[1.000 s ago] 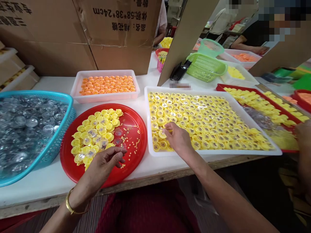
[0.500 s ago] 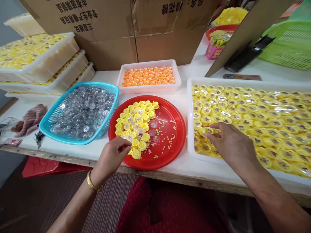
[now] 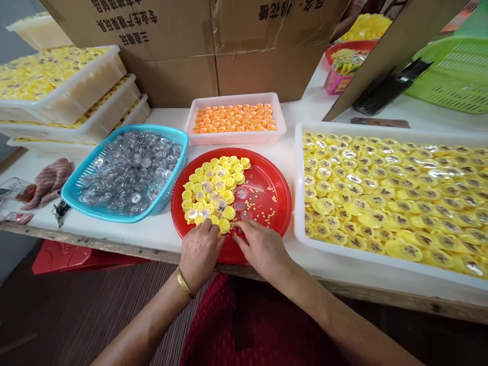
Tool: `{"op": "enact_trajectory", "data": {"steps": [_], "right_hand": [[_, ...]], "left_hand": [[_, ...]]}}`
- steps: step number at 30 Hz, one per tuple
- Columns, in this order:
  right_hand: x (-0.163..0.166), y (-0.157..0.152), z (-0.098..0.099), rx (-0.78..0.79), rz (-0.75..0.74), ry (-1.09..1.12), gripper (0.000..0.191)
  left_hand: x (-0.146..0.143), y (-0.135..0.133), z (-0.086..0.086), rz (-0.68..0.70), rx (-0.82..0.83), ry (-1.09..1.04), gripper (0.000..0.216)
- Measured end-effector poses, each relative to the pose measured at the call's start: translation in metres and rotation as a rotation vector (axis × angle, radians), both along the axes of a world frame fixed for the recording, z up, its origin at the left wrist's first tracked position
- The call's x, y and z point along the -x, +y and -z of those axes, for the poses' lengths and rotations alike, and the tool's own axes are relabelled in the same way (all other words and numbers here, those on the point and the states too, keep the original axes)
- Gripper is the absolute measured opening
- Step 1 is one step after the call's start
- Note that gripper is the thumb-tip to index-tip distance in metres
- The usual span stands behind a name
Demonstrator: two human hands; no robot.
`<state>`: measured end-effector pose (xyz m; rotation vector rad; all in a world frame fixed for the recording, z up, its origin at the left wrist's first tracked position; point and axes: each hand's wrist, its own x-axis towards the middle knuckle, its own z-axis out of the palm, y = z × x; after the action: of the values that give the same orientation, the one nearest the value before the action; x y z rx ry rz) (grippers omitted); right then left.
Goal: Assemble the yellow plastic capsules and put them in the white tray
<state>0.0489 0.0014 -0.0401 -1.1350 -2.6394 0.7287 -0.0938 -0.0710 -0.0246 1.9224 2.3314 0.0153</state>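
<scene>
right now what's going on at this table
A person sits at a white table with both hands at the near side of a round red tray. The left hand touches the edge of a cluster of yellow caps; the right hand rests beside it among tiny loose yellow beads. Whether either hand holds a piece is hidden. A blue basket of clear lids sits to the left, and a big white tray of yellow pieces to the right.

Red plate [image 3: 280,203]; yellow caps [image 3: 213,190]; turquoise basket [image 3: 168,195]; orange pieces [image 3: 234,118].
</scene>
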Motion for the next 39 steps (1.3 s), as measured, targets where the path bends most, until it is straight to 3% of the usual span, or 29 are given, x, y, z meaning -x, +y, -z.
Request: {"op": "enact_trajectory", "data": {"steps": [8, 12, 17, 20, 24, 29, 35, 39], "right_hand": [[0.005, 0.002, -0.005, 0.002, 0.058, -0.159, 0.016], [0.015, 0.0, -0.005, -0.041, 0.049, -0.232, 0.025], [0.018, 0.002, -0.001, -0.063, 0.03, -0.269, 0.006], [0.007, 0.003, 0.002, -0.1, -0.002, -0.246, 0.007], [-0.014, 0.005, 0.004, -0.155, -0.013, -0.113, 0.007], [-0.034, 0.01, 0.007, -0.051, 0.059, 0.233, 0.009], [-0.041, 0.01, 0.009, 0.036, 0.114, 0.515, 0.012], [-0.04, 0.008, 0.009, 0.072, 0.167, 0.606, 0.009]], "left_hand": [[-0.004, -0.003, 0.004, -0.048, -0.054, -0.254, 0.022], [0.009, -0.002, 0.005, -0.084, -0.152, -0.217, 0.025], [0.014, 0.002, 0.009, -0.06, -0.221, -0.22, 0.025], [0.017, 0.011, 0.01, -0.074, -0.261, -0.183, 0.024], [0.022, 0.029, 0.01, -0.06, -0.263, -0.111, 0.03], [0.022, 0.039, 0.004, -0.031, -0.229, -0.114, 0.022], [0.019, 0.032, 0.004, 0.194, -0.151, -0.012, 0.018], [0.016, 0.035, 0.009, 0.227, -0.119, 0.077, 0.02]]}}
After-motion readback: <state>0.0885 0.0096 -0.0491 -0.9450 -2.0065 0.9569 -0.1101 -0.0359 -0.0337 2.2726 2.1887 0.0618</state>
